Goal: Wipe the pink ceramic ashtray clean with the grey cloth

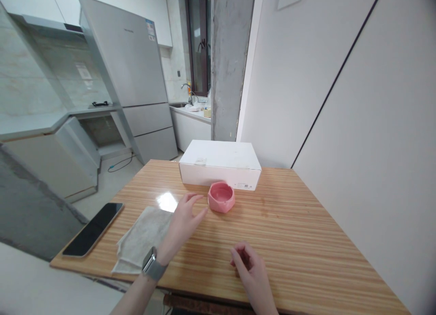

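Pink bowl (220,205): I find it upright on the wood-grain table (299,233), close in front of a white box (220,160); from this angle I cannot tell whether the two touch. Nearest my camera, the right hand (251,268) is at the table's near side, fingers curled toward the thumb; I cannot tell whether this grip is pressed together or leaves a gap. The left hand (185,218) reaches forward from the near left, a watch (154,266) with a grey band on its wrist. Its grip is spread, thumb and fingers apart, tips just beside the left side of the bowl; I cannot confirm contact. I record a folded grey cloth (141,235) lying partly behind the left wrist in my view, and left of it a phone (93,228), dark screen up. The white box sits near the table's far edge, lid down. Beyond it I note a grey pillar (230,65), a silver refrigerator (132,69) to the left and, farther back between them, a curved tap (189,88).
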`<state>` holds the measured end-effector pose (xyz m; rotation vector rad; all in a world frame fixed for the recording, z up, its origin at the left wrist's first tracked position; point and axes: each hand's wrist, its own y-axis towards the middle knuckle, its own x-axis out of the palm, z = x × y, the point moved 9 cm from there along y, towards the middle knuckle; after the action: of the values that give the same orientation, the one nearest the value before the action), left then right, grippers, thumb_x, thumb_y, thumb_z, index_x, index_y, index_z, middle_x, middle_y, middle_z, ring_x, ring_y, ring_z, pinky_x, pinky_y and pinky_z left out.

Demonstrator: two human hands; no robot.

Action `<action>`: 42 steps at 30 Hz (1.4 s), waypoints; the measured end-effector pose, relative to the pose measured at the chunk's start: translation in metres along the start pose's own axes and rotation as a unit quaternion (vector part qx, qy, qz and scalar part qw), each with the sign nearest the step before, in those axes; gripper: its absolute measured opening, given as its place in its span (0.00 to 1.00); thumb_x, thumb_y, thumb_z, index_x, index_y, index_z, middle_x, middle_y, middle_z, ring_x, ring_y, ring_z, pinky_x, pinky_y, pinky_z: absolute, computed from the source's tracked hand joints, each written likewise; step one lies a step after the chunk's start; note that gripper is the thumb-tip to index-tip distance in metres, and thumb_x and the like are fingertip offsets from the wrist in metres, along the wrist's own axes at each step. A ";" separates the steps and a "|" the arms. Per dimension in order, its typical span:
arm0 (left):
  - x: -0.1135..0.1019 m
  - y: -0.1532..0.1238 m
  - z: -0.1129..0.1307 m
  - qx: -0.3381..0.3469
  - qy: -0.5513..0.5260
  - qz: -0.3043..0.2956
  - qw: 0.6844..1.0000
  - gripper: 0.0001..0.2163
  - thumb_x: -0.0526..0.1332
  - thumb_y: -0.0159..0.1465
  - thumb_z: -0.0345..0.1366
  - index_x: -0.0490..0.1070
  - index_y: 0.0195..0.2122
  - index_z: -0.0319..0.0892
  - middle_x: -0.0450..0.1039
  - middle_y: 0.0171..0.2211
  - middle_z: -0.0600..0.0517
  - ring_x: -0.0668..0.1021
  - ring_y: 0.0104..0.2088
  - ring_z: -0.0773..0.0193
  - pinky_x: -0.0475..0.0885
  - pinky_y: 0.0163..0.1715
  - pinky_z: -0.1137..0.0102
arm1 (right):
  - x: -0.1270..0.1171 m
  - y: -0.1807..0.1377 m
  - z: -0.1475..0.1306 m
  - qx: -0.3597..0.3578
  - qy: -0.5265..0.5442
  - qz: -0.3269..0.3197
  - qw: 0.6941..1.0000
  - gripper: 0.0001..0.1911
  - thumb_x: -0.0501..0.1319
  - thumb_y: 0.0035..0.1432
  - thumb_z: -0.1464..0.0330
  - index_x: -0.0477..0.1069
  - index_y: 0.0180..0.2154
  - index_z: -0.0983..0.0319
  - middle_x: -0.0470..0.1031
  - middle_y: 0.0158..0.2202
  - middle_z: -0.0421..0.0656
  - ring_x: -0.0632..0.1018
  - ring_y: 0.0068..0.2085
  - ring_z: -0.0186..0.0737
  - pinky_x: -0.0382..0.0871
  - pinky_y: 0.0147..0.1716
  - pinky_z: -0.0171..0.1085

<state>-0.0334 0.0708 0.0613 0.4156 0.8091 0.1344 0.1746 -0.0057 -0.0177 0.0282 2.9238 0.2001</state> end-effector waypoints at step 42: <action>0.064 -0.099 0.099 0.006 -0.092 -0.067 0.993 0.16 0.55 0.57 0.27 0.66 0.46 0.44 0.75 0.40 0.47 0.77 0.41 0.54 0.73 0.39 0.59 | 0.042 -0.010 0.021 0.272 0.440 -0.056 0.854 0.21 0.64 0.52 0.51 0.79 0.33 0.62 0.83 0.37 0.48 0.78 0.51 0.55 0.70 0.53 0.48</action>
<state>0.0786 -0.0325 0.0382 0.3767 0.6546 -0.0341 0.1379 -0.0113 -0.0482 -0.1980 3.7403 -0.8751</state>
